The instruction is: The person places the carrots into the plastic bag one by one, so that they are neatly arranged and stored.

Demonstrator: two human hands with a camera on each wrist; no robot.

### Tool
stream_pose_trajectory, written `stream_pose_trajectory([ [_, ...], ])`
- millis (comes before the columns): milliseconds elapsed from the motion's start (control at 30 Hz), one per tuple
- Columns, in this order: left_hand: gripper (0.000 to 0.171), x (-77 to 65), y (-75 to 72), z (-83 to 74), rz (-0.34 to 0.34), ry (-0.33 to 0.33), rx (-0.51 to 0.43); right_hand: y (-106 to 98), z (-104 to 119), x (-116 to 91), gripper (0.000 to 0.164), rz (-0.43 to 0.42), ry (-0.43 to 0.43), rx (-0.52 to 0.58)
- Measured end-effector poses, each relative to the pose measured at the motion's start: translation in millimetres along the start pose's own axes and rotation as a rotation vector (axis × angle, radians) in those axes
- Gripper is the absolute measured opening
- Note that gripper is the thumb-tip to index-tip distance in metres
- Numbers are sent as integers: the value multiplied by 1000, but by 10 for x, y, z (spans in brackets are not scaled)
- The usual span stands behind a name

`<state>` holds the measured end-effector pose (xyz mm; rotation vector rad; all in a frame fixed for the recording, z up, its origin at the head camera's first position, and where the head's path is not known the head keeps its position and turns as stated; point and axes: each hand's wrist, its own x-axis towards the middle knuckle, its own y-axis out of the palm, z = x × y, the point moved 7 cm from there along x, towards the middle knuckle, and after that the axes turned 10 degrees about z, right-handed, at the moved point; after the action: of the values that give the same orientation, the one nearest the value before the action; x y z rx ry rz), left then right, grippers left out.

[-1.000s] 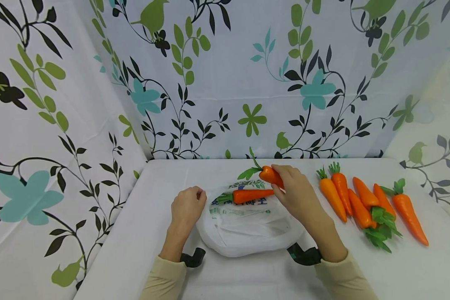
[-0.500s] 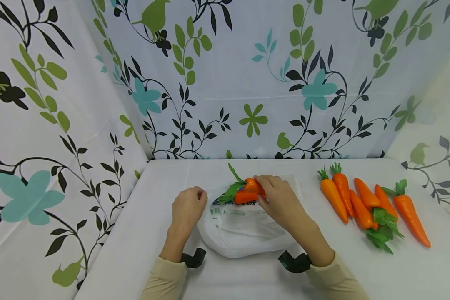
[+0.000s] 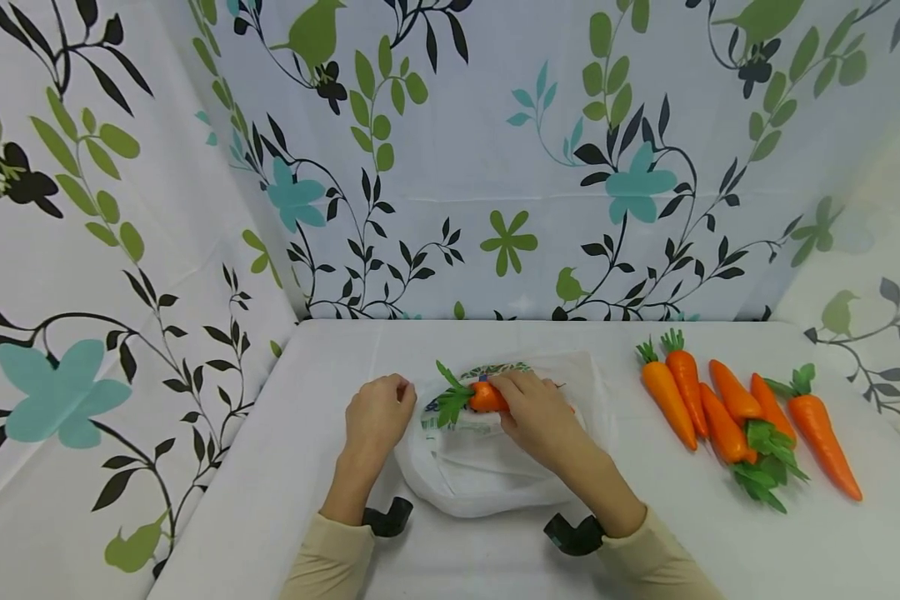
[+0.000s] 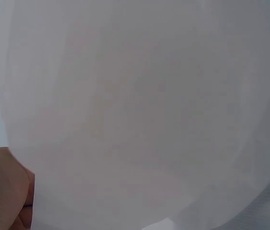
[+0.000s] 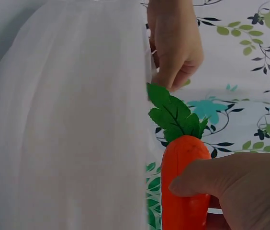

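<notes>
In the head view a white plastic bag (image 3: 480, 475) with green and blue print sits in the middle of the table. My left hand (image 3: 377, 417) is at its left side with curled fingers, and in the right wrist view they seem to pinch the bag's edge. My right hand (image 3: 536, 417) grips an orange carrot (image 3: 486, 397) over the bag, its leafy top pointing left. The right wrist view shows the thumb pressed against the carrot (image 5: 185, 163). Small orange bits show beside the right hand; another carrot is mostly hidden there. The bag (image 4: 140, 105) fills most of the left wrist view.
Several carrots (image 3: 667, 392) lie in a loose group on the right of the white table (image 3: 757, 550). A patterned curtain (image 3: 450, 167) hangs behind the table and along its sides.
My right hand has carried the carrot left and down, from above the bag's far right part to low over the bag. The other carrot is now largely covered. The left hand stays put.
</notes>
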<state>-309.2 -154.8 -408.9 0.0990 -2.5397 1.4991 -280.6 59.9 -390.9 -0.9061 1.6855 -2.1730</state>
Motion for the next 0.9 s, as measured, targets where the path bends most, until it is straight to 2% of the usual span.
stream_pose_trajectory([
  [200, 20, -3, 30, -7, 5, 14, 10, 180, -20, -7, 46, 56, 8, 24],
  [533, 20, 2, 49, -2, 8, 5, 24, 368, -24, -17, 39, 94, 9, 4],
  [900, 20, -2, 6, 10, -4, 5, 23, 487, -31, 4, 35, 153, 13, 17],
])
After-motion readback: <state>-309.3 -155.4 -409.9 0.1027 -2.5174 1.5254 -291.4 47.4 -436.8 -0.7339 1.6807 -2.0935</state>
